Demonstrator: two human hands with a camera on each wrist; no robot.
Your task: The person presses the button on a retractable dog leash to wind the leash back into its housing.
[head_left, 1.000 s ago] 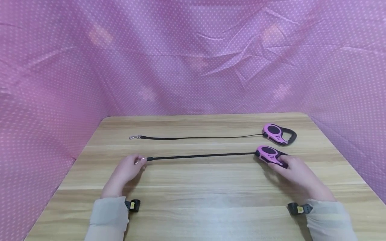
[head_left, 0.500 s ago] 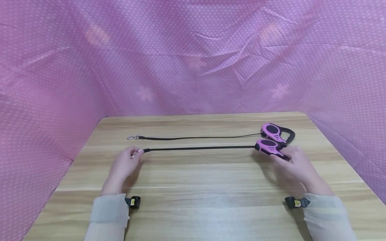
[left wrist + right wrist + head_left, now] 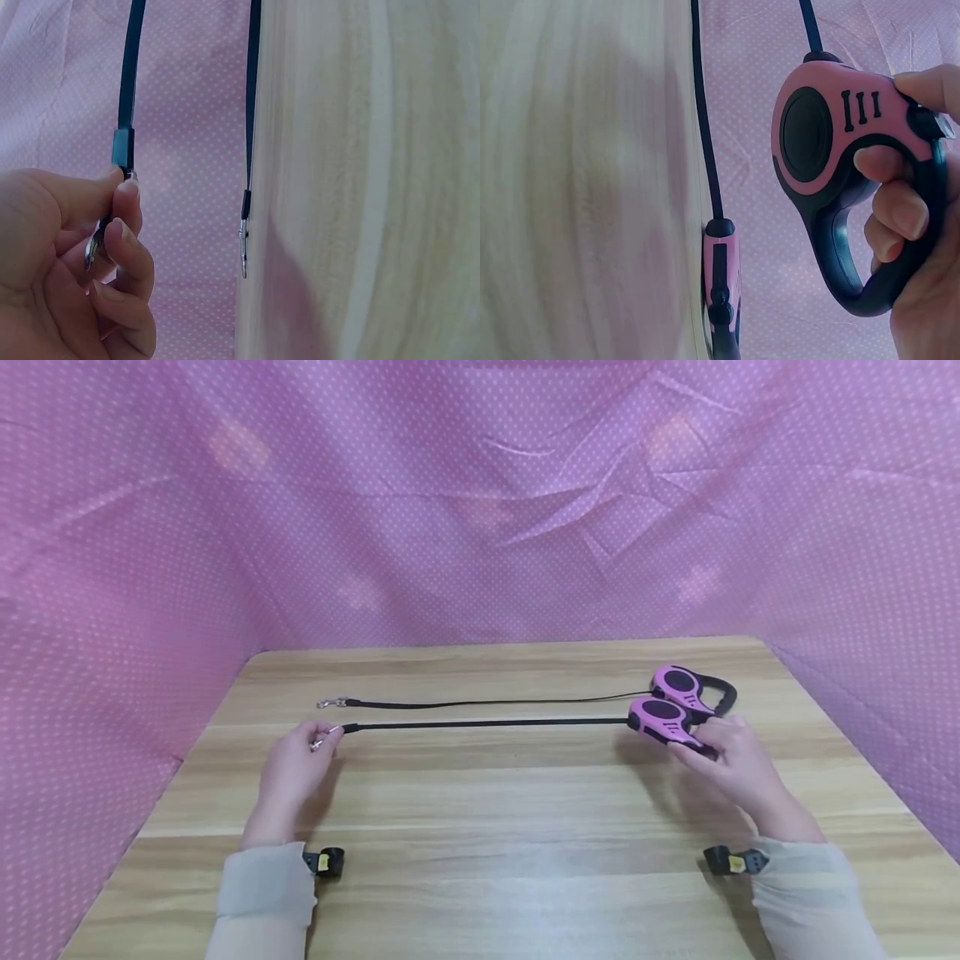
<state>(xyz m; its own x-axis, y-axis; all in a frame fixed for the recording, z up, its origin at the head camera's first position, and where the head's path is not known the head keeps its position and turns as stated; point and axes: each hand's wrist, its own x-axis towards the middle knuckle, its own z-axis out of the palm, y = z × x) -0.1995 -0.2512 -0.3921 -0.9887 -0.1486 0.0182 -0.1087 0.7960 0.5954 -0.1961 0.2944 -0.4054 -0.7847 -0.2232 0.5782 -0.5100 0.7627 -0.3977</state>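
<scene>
My right hand (image 3: 738,768) grips the black loop handle of a pink-and-black retractable dog leash (image 3: 802,135), fingers curled through the loop and thumb on top of the casing. Its black strap (image 3: 487,723) runs taut to the left. At that end my left hand (image 3: 296,768) pinches the silver snap hook (image 3: 94,247) between thumb and fingers. Shadows under both hands show the leash raised off the table. A second, matching leash (image 3: 677,685) lies just behind on the table, its strap drawn out to a silver clip (image 3: 332,702) at the left. The held casing overlaps its handle in the head view.
The pale wood-grain table (image 3: 480,843) spreads out in front and below both hands. Pink dotted cloth (image 3: 465,527) hangs behind it and along both sides. Small black cameras sit on each wrist.
Both hands have carried the stretched leash away from me, toward the second leash, and slightly left. The grip at each end stays the same. The second leash lies where it was.
</scene>
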